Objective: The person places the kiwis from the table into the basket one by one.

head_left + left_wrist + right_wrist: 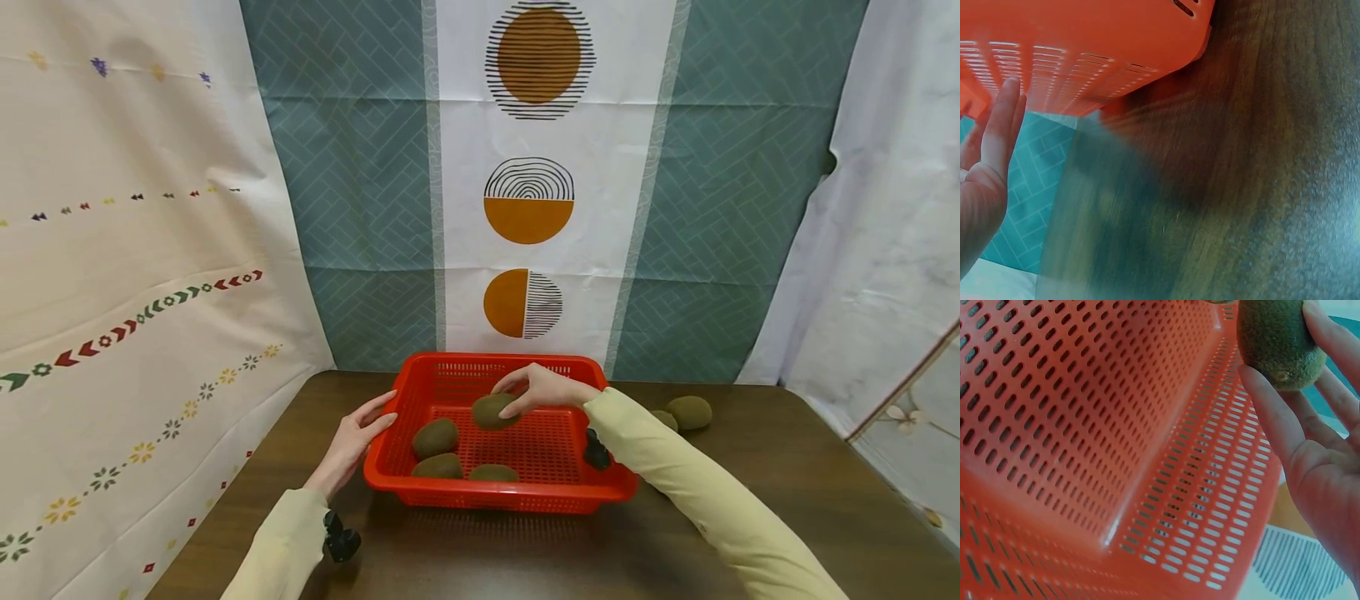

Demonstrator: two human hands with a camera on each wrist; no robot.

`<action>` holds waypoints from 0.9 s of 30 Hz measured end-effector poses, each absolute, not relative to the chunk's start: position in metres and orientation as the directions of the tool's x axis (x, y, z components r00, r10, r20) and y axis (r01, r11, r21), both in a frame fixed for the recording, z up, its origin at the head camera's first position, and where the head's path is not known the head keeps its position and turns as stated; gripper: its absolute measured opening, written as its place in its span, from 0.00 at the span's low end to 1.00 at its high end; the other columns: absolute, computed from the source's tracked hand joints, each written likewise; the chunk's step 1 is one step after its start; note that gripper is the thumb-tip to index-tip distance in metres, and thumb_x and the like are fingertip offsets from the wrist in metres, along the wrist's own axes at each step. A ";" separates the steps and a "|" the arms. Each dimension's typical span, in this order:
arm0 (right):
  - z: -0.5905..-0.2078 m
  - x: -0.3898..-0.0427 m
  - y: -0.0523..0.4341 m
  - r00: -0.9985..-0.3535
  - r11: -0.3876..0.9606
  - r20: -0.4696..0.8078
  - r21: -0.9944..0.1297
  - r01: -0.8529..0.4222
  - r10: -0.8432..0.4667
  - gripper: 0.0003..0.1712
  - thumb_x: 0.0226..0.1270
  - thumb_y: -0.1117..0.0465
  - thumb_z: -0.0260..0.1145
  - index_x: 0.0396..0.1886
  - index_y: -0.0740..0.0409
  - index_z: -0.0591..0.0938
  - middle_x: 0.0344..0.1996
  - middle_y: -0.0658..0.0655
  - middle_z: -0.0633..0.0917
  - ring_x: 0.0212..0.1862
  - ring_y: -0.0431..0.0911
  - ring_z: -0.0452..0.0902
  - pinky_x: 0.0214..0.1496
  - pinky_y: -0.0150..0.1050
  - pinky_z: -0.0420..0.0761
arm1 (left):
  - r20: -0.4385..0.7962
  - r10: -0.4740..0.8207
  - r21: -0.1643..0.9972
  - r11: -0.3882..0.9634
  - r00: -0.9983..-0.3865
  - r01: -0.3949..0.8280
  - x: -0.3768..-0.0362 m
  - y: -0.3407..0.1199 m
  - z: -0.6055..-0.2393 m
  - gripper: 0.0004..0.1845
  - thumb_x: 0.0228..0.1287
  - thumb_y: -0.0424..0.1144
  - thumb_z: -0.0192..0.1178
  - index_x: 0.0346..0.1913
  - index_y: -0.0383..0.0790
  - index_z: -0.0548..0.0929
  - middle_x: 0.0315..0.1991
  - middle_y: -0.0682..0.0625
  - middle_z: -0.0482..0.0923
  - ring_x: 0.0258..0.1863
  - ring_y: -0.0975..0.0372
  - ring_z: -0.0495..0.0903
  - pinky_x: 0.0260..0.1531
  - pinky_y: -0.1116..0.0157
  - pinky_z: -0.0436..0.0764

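Over a red basket [525, 493], a kiwi [489, 412], oval, brown, finely fuzzy

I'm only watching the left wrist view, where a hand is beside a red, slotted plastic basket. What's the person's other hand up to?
Observer: The right hand holds a brown, fuzzy, oval kiwifruit.
Visitor: Ooh! From here I only see the outside of the basket. Is there more fruit in it?
Observer: Yes, the head view shows three other kiwifruit lying inside, apart from the held one.
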State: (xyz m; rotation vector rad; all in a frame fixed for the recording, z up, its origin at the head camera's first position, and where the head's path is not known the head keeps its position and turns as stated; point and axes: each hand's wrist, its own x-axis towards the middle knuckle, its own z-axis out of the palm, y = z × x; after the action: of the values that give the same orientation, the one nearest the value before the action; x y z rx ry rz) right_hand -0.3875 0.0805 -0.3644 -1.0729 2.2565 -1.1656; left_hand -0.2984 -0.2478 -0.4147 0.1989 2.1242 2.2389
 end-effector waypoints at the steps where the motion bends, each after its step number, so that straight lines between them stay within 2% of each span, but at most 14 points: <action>1: -0.367 -0.388 0.079 -0.632 0.370 0.001 -0.810 -0.455 -0.775 0.22 0.53 0.62 0.70 0.49 0.61 0.79 0.40 0.55 0.81 0.38 0.49 0.77 0.37 0.41 0.79 | 0.057 0.123 0.997 -0.057 -0.991 0.051 -0.298 -0.248 -0.415 0.28 0.63 0.36 0.57 0.65 0.39 0.64 0.59 0.36 0.65 0.50 0.45 0.72 0.40 0.54 0.76; 12: -0.386 -0.392 0.063 -0.565 0.402 -0.098 -0.801 -0.444 -0.819 0.21 0.53 0.64 0.70 0.49 0.59 0.80 0.45 0.51 0.80 0.47 0.52 0.72 0.38 0.39 0.79 | 0.063 0.119 0.996 -0.072 -0.991 0.055 -0.299 -0.248 -0.416 0.28 0.62 0.35 0.57 0.65 0.38 0.64 0.58 0.36 0.65 0.49 0.44 0.72 0.40 0.54 0.76; 20: -0.396 -0.392 0.054 -0.557 0.427 -0.192 -0.842 -0.330 -0.808 0.20 0.53 0.67 0.69 0.48 0.61 0.79 0.43 0.54 0.79 0.40 0.48 0.78 0.37 0.42 0.80 | 0.068 0.127 0.995 -0.076 -0.990 0.059 -0.299 -0.247 -0.416 0.28 0.62 0.36 0.57 0.65 0.38 0.64 0.59 0.36 0.65 0.50 0.44 0.72 0.40 0.54 0.76; 27: -0.403 -0.391 0.051 -0.563 0.434 -0.203 -0.844 -0.313 -0.801 0.20 0.54 0.67 0.68 0.49 0.63 0.79 0.42 0.55 0.79 0.41 0.47 0.77 0.38 0.44 0.79 | 0.066 0.129 0.996 -0.075 -0.989 0.057 -0.299 -0.247 -0.415 0.28 0.62 0.36 0.57 0.65 0.38 0.63 0.59 0.35 0.64 0.50 0.44 0.72 0.40 0.54 0.76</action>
State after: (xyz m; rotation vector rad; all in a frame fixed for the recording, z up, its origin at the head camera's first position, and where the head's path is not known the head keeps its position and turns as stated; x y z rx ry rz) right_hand -0.3910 0.0508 -0.4032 -0.9337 2.0893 -1.0528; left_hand -0.2989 -0.2473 -0.4154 0.2120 2.1023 2.2577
